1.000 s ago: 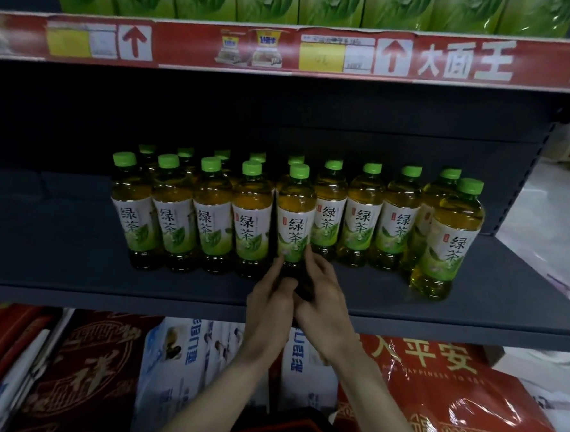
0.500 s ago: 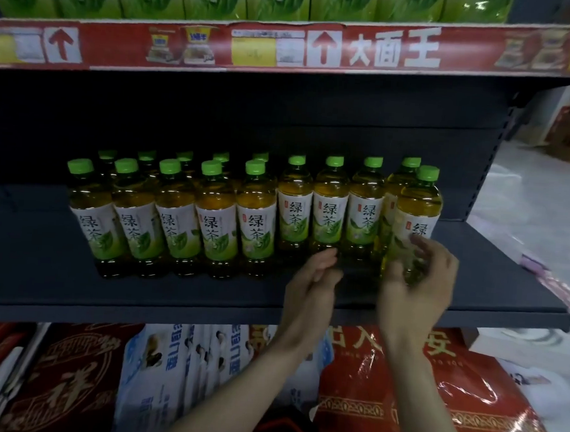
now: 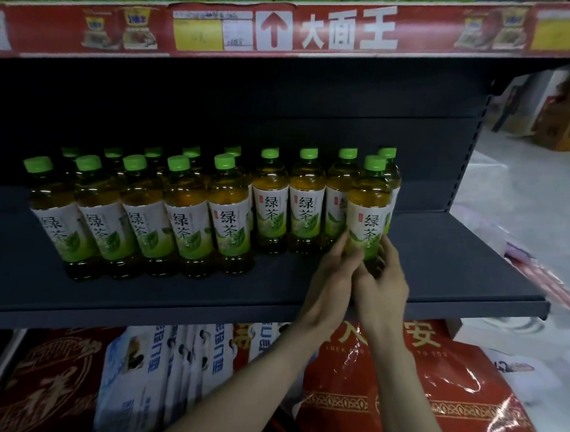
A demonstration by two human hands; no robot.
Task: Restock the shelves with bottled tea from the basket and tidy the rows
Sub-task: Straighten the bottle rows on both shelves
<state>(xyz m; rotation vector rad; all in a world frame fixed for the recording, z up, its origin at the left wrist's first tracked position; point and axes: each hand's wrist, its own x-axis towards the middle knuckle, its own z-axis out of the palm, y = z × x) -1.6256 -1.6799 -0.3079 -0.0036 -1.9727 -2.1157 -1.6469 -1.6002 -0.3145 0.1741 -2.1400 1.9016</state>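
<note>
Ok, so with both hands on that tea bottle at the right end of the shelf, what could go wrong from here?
The left hand and right hand hold the end bottle low on its body. It is tall, so a sideways shove could tip it. It also stands close against the rear bottle and the neighbouring bottle, so a tip or hard push might knock those into the row.
</note>
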